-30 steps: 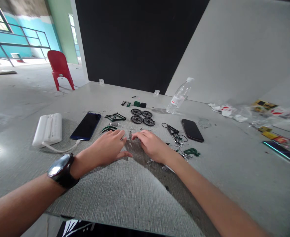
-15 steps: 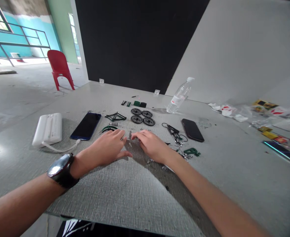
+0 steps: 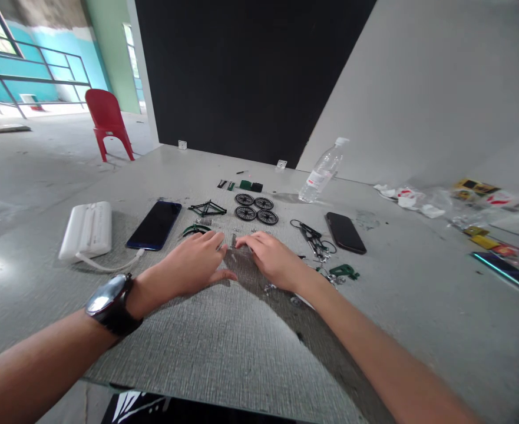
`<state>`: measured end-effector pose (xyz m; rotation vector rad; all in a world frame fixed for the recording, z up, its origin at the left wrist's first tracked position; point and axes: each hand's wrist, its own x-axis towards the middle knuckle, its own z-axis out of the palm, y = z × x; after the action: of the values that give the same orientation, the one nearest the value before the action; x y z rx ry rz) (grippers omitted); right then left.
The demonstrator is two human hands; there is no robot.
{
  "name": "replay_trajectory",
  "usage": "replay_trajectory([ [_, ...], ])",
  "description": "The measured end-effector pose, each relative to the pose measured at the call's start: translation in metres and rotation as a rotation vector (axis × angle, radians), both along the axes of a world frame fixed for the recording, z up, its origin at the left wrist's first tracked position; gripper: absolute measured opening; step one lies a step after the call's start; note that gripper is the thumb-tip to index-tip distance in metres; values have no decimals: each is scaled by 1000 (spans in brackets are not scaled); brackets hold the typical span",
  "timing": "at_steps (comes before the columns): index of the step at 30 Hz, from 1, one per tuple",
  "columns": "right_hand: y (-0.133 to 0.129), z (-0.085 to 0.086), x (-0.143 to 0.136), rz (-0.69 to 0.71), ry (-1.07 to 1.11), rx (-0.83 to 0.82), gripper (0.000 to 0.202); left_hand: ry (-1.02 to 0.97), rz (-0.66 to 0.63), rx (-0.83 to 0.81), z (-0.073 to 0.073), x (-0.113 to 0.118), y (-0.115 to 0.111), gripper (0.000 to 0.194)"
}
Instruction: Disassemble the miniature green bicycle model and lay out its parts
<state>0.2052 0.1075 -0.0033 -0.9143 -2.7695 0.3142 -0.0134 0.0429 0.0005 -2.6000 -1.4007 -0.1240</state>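
My left hand rests low over the table with its thumb stretched out, nothing seen in it, beside the green curved parts. Close to its right, my right hand has its fingers bent together by a small metal piece; whether the fingertips pinch something is too small to tell. Beyond the hands lie several black spoked wheels and a dark bicycle-like frame. Right of my right hand are black thin parts and a green part.
A white power bank is cabled towards a blue phone at the left. A black phone and a clear bottle stand or lie at the right. Plastic packaging is at far right; a red chair stands behind.
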Motion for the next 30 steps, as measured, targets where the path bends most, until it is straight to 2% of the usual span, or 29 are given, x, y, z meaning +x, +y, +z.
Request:
replay_trajectory([
  [16,0,-2,-2,0,-1,15,37,30,-4,64,-4,-2,2,56],
  [20,1,6,2,-21,26,23,40,28,-25,111,-5,-2,2,56],
  [23,9,23,18,-114,99,87,38,27,-27,102,-4,-1,2,58],
  [26,23,39,45,-232,156,199,33,37,-36,99,-2,0,1,57],
  [28,34,44,66,-303,143,260,30,52,-39,127,0,1,0,57],
  [30,45,44,87,-365,107,255,28,58,-33,170,1,2,0,56],
])
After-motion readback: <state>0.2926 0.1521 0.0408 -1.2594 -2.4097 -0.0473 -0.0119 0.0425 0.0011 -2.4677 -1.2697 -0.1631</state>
